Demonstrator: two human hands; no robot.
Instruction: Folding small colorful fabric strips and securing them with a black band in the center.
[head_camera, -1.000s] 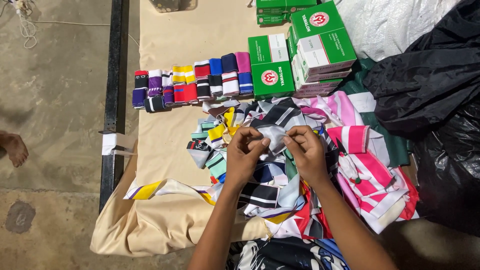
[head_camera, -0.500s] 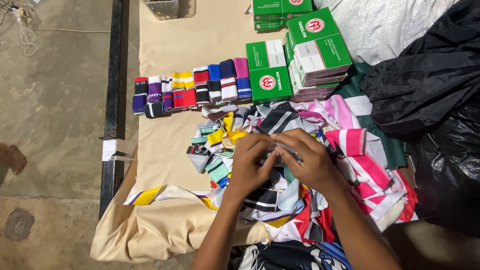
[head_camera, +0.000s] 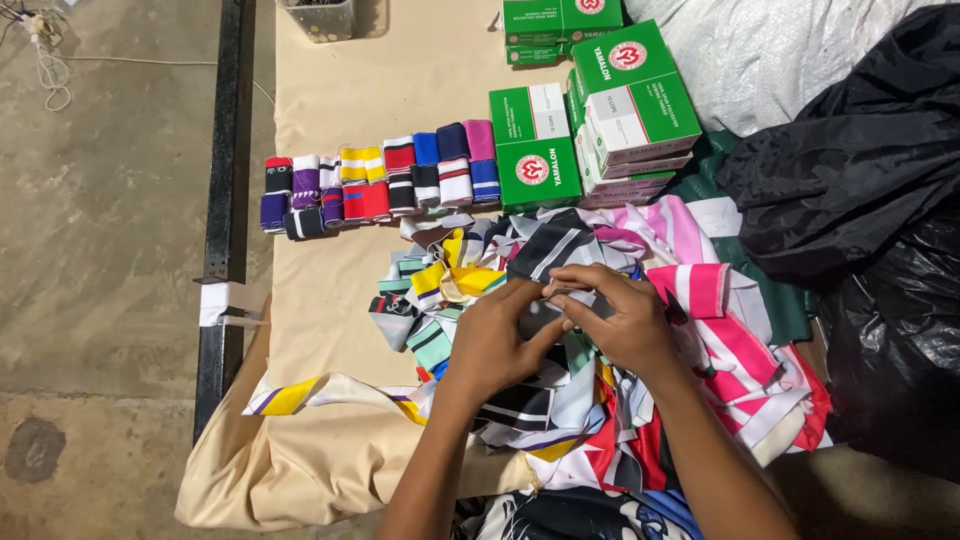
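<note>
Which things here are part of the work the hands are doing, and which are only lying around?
In the work:
left hand
right hand
dark strip
fabric pile
folded row

Lying around:
green boxes
black bags
metal basket

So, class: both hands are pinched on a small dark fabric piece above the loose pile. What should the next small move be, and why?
Probably finish folding the dark piece flat. The left hand and right hand meet on it over the loose pile, while a row of folded pieces lies neatly on the beige cloth, which suggests it belongs there once folded.
</note>
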